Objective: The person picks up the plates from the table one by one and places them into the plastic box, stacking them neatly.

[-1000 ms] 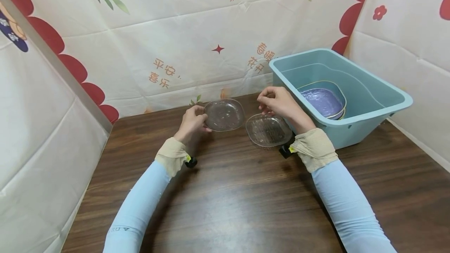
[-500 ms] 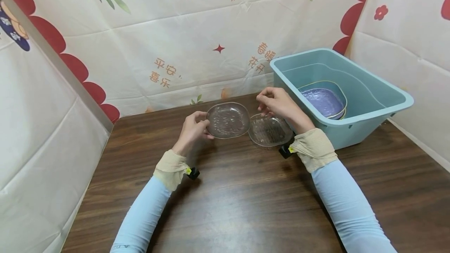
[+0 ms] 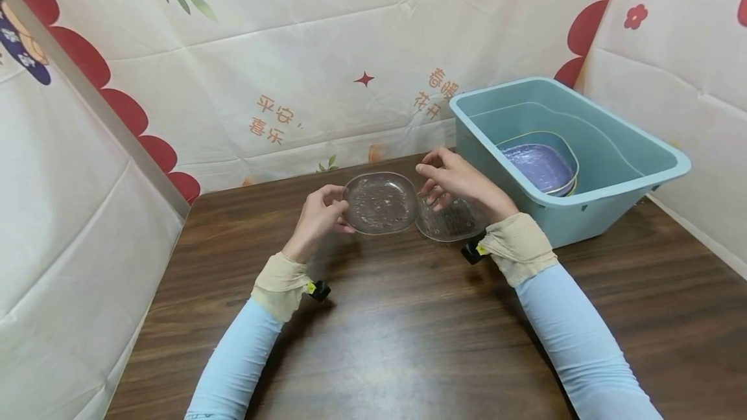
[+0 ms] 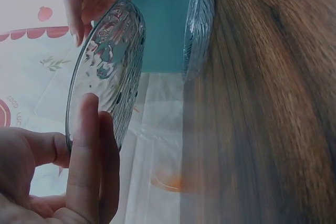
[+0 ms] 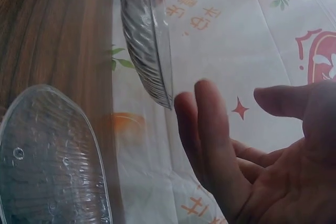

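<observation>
My left hand (image 3: 320,218) pinches the left rim of a clear ribbed plate (image 3: 382,205), thumb on one side and fingers beneath. In the left wrist view this plate (image 4: 107,61) is lifted off the table. A second clear plate (image 3: 450,222) lies on the table to its right, partly hidden under my right hand (image 3: 461,181). The right hand's fingers are loosely bent around air near the held plate's right edge. In the right wrist view a gap shows between thumb and fingers (image 5: 212,124), with the held plate's tip close to the fingertips.
A blue plastic tub (image 3: 607,196) stands on the right of the wooden table (image 3: 373,323). Inside it are purple-blue dishes (image 3: 539,166) with gold rims. A printed white cloth (image 3: 327,102) hangs behind the table.
The left hand has raised the plate and brought it right and nearer, so it now overlaps the second plate's edge. My right hand has shifted slightly left, its fingers spreading.
</observation>
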The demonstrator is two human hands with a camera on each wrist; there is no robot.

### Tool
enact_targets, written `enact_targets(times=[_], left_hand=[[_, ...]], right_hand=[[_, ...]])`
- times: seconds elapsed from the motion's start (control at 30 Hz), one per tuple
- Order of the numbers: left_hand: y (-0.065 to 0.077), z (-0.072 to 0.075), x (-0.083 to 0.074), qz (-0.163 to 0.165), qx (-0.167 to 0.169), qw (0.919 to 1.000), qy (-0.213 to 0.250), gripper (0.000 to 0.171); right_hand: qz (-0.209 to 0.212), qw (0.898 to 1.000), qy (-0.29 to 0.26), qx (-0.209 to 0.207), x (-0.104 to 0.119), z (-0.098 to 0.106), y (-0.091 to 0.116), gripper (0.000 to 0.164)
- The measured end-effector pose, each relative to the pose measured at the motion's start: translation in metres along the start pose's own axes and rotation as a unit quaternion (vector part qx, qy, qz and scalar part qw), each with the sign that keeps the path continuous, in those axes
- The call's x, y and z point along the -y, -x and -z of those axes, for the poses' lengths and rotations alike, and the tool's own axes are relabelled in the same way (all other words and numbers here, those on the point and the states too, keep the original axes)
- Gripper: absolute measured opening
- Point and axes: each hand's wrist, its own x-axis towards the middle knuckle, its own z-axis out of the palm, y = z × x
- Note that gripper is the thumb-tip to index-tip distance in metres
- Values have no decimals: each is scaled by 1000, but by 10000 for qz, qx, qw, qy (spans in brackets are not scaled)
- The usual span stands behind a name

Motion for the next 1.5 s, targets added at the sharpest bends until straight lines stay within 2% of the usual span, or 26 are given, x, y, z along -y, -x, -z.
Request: enact_targets(times=[0.1, 0.23, 0.53, 0.83, 1.1, 1.27, 1.33, 1.5], left_hand=[[1, -1, 0, -24, 35, 10000, 8, 43], [2, -3, -1, -31, 55, 9999, 79, 44], [2, -7, -1, -65, 25, 9995, 318, 42], [8, -12, -5, -186, 136, 9994, 274, 45], [12, -17, -9, -324, 183, 9988, 306, 44], [15, -20, -11, -323, 222, 9988, 285, 44], [15, -21, -12, -321, 242, 9987, 301, 44], [15, -21, -12, -277, 252, 9987, 355, 44]], right_hand=[[-93, 9999, 58, 120, 0, -3, 0, 61], [-160, 9997, 151, 77, 0, -6, 0, 66], [-197, 9996, 184, 94, -8, -6, -4, 54], [-242, 9985, 452, 175, -7, -10, -7, 47], [12, 9983, 508, 295, -10, -16, -7, 44], [140, 9953, 933, 200, -10, -21, -7, 41], [100, 9964, 820, 210, -10, -22, -7, 40], [-115, 9991, 1, 414, -8, -22, -7, 41]])
